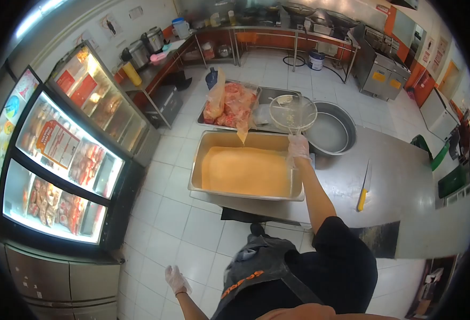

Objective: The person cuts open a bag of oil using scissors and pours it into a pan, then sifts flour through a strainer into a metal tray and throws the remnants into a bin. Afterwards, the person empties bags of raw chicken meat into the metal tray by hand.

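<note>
My right hand, in a clear glove, is closed around the handle of a round mesh strainer. The strainer lies over the gap between a steel tray and a round grey pan. Below my right hand is a deep steel container holding a flat layer of orange-yellow powder. My left hand, also gloved, hangs low at the left over the floor, fingers apart and holding nothing. Raw meat in plastic bags fills the left part of the tray.
A yellow-handled knife lies on the steel table at the right. Lit display fridges stand at the left. Counters with pots and a stove line the back. A white bucket is on the floor.
</note>
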`<state>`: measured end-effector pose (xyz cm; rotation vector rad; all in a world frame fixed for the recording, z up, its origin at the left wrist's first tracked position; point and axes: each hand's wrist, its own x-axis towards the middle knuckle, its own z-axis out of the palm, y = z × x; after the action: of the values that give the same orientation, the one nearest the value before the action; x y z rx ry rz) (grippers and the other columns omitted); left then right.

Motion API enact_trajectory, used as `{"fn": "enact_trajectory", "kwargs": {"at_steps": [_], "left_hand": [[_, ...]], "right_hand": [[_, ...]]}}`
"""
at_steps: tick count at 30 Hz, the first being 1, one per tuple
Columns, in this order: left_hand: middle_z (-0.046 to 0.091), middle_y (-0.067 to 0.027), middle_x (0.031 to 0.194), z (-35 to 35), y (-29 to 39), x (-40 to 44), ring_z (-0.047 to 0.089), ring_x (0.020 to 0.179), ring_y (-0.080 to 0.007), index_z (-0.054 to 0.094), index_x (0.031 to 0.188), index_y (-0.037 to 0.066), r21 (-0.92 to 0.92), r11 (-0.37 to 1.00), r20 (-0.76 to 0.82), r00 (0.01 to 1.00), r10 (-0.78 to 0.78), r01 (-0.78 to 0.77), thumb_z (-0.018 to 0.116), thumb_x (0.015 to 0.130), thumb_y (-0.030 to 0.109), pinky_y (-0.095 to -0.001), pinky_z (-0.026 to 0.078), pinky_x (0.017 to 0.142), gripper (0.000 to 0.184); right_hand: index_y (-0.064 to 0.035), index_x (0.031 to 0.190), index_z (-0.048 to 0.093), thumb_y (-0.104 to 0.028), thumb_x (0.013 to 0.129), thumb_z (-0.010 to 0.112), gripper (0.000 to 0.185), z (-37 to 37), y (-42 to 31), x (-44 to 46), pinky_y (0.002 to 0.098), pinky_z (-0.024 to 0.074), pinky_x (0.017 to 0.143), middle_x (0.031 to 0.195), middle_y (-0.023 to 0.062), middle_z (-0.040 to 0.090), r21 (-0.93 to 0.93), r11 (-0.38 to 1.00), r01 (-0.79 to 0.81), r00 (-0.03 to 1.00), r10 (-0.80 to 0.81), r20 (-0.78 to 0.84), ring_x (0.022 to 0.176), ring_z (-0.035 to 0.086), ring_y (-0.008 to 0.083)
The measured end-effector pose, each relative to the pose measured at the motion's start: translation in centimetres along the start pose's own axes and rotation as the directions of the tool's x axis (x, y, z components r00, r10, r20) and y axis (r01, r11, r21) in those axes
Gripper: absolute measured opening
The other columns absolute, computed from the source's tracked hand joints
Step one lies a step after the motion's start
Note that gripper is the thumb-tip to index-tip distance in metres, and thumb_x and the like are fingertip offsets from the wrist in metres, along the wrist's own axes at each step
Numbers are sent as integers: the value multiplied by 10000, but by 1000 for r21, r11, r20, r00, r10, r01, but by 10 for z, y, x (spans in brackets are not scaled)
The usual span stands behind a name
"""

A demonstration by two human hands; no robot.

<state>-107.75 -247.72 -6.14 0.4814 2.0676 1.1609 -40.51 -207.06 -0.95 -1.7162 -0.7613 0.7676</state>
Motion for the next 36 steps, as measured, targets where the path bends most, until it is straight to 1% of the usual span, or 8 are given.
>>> {"fn": "enact_trajectory", "kwargs": {"at_steps": [3, 5, 8, 11, 12, 15, 26, 36], "left_hand": [[593, -186, 1468, 13, -69, 19, 634, 1159, -284, 512, 1482, -43, 181, 978, 108, 991, 84, -103, 677, 1006, 224, -398, 520, 963, 571], [604, -218, 1449, 2, -123, 29, 641, 1186, -326, 578, 1411, -53, 456, 849, 215, 959, 187, -267, 684, 999, 232, -417, 520, 992, 512], [692, -252, 1135, 21, -154, 22, 663, 1129, -389, 717, 1166, 82, 805, 282, 398, 828, 395, -522, 701, 918, 236, -482, 521, 987, 292], [701, -240, 1040, 29, -117, 31, 665, 1032, -384, 698, 1052, 93, 887, 346, 362, 926, -109, -306, 688, 884, 232, -502, 517, 908, 218], [686, -231, 987, 28, -103, 33, 659, 956, -351, 643, 952, 20, 822, 214, 527, 848, 60, -527, 676, 884, 237, -522, 495, 828, 230], [707, -251, 1057, 58, -62, 77, 677, 1021, -340, 674, 1032, -52, 521, 825, 55, 956, -287, 218, 683, 897, 254, -485, 521, 884, 335], [579, -212, 1471, 171, 169, 262, 604, 1276, -293, 466, 1513, -81, 250, 965, 386, 922, -28, -76, 668, 1008, 255, -405, 514, 1065, 640], [561, -190, 1495, 282, 273, 285, 639, 1213, -291, 481, 1523, -18, 171, 919, 589, 785, 194, -356, 661, 1036, 282, -409, 523, 1026, 600]], "right_hand": [[-65, 965, 760, -224, 983, 624, 210, 11, 35, 77, 466, 585, 787, 925, 186, 752, -569, 799, 195, 977, -208, 43, 892, 744, 347], [-62, 1016, 768, -234, 995, 619, 228, -2, 5, 71, 474, 590, 847, 1025, 202, 757, -881, 108, 461, 830, -404, 385, 992, 740, 358], [-45, 1020, 760, -249, 967, 641, 242, -11, -18, 63, 476, 566, 858, 957, 210, 741, -721, 603, 341, 924, -355, 141, 1019, 729, 381], [-3, 1059, 754, -302, 974, 625, 336, -16, -34, 60, 513, 550, 907, 1002, 268, 732, -706, 656, 266, 950, -305, 74, 1055, 696, 458], [0, 1066, 750, -313, 976, 620, 351, -16, -25, 74, 513, 549, 912, 1029, 274, 730, -736, 605, 305, 938, -324, 122, 1064, 688, 469], [7, 1088, 743, -342, 988, 616, 385, -15, 8, 94, 516, 544, 943, 1113, 281, 728, -771, 577, 271, 959, -234, 162, 1102, 675, 485], [-51, 1114, 759, -347, 958, 638, 355, 19, -81, 34, 525, 548, 981, 1171, 233, 739, -853, 504, -135, 987, -12, -163, 1149, 694, 435], [-105, 1233, 684, -336, 881, 750, 425, 69, -121, -40, 528, 546, 962, 1276, 185, 682, -800, 587, -129, 744, -475, -469, 1154, 672, 426]]}}
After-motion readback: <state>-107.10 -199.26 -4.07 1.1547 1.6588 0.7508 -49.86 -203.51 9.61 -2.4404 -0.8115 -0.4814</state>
